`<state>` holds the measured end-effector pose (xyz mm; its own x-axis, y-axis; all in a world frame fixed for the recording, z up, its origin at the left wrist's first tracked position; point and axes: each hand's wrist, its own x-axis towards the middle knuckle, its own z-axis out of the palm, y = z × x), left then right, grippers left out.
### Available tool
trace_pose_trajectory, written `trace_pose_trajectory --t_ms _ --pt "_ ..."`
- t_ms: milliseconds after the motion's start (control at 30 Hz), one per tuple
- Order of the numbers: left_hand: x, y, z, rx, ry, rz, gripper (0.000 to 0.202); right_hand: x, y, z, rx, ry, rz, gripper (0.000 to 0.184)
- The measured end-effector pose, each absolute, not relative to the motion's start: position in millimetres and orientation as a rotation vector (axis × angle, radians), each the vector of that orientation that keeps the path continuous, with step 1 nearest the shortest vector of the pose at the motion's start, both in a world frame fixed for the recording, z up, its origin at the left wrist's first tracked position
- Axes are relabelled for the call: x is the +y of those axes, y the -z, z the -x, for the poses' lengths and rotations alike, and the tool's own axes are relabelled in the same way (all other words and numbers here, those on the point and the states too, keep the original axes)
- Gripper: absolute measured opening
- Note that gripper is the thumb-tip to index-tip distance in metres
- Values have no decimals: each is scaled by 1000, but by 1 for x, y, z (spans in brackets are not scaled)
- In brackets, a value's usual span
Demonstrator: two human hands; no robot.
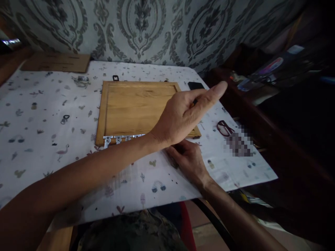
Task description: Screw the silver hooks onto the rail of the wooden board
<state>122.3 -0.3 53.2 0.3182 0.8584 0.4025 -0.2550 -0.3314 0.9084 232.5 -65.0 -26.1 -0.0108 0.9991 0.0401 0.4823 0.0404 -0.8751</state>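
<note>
A framed wooden panel (138,104) lies flat on the table. Several shiny metal pieces (118,139) stand in a row along its near edge, partly covered by my left forearm. My left hand (180,116) reaches across the panel's right side, back of the hand up, thumb pointing far right. Its fingers curl out of sight, and a small dark thing shows between thumb and forefinger. Just below it, my right hand (188,158) is closed at the panel's near edge, fingertips low by the cloth. What it grips is hidden.
A patterned white cloth (78,129) covers the table. Brown cardboard (56,62) lies at the back left, near a small clear plastic bag (81,82). Dark-framed glasses (225,128) and a black flat object (195,85) are on the right. Beyond the right edge lies a plastic bottle (264,71).
</note>
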Motion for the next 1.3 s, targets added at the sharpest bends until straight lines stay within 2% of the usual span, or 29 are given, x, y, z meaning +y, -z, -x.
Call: trace_pose_trajectory --t_ms 267,500,700,967,1100,1300 --pt "22 -55 -113 245 -861 -1576 67 -65 26 -234 -1611 -877 1541 26" --pt "27 -56 -105 223 -708 -1561 59 -66 27 -234 -1615 -889 1538 28" --pt "14 -67 -97 477 -920 -1618 35 -66 28 -233 -1625 -882 1536 27" --pt "-7 -74 -109 607 -1109 -1371 28 -67 28 -231 -1569 -913 1534 26" --pt "-6 -69 -116 580 -1164 -1435 36 -66 30 -233 -1584 -867 1538 25" --pt "12 -71 -114 425 -894 -1486 52 -65 29 -233 -1621 -859 1538 26"
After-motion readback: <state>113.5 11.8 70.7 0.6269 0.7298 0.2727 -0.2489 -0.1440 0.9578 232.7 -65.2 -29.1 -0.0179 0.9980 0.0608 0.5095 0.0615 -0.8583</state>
